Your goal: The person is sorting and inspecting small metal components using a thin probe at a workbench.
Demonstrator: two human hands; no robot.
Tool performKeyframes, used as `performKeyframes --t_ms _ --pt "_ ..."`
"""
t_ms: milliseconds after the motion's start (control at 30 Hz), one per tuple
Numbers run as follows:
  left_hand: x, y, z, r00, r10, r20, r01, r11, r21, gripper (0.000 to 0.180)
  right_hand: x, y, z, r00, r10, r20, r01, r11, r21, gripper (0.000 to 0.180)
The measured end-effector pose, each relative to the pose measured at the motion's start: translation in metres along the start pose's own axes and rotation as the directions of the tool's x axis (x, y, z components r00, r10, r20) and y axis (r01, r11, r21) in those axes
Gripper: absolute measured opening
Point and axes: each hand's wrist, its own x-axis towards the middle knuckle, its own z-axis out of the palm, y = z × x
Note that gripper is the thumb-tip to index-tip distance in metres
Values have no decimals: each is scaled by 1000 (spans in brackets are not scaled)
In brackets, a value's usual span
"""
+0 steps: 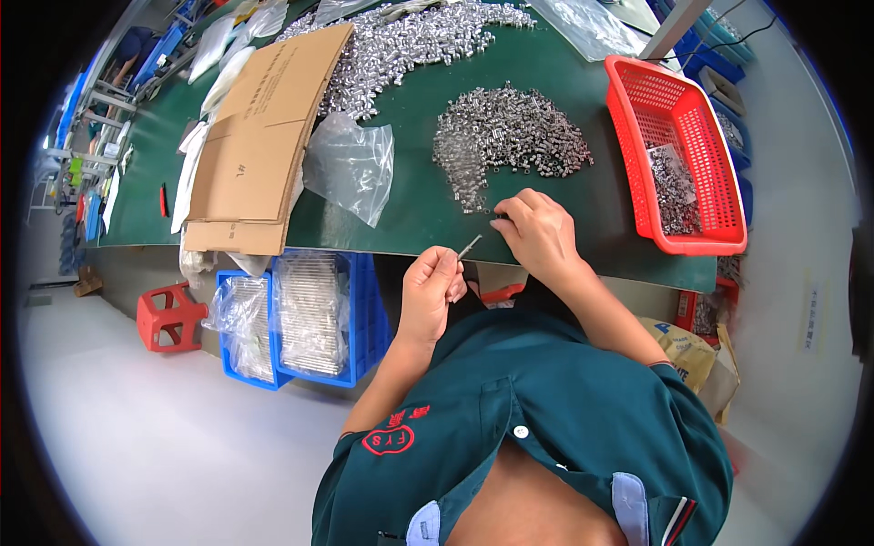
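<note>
My left hand (432,289) pinches a thin metal pin (470,246) just off the front edge of the green table (401,196), its tip pointing up and right. My right hand (537,232) rests on the table edge beside it, fingertips closed on a small metal part at the near end of a pile of small silvery parts (510,136). The two hands are a few centimetres apart.
A red mesh basket (719,173) with some metal parts stands at the right. Flattened cardboard (259,146) and a clear plastic bag (350,168) lie at the left, a bigger heap of metal parts (401,41) behind. Blue crates (364,318) of bagged parts and a red stool (168,314) sit below.
</note>
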Motion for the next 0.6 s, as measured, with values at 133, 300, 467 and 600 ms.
performKeyframes --t_ms 133,300,467,600 --pt "0 -1 -2 1000 -3 -8 3 1000 -3 19 0 1 3 1000 -6 -17 5 1000 -20 12" --pt "1 -1 2 1000 -6 12 5 999 37 20 -3 -9 -18 851 314 421 -520 388 761 9" --pt "2 -2 9 1000 -1 8 1 997 83 22 -7 -15 -21 815 278 509 -576 287 765 10" --pt "1 -3 6 1000 4 24 -7 993 121 23 -6 -16 -22 827 277 489 -561 375 738 9"
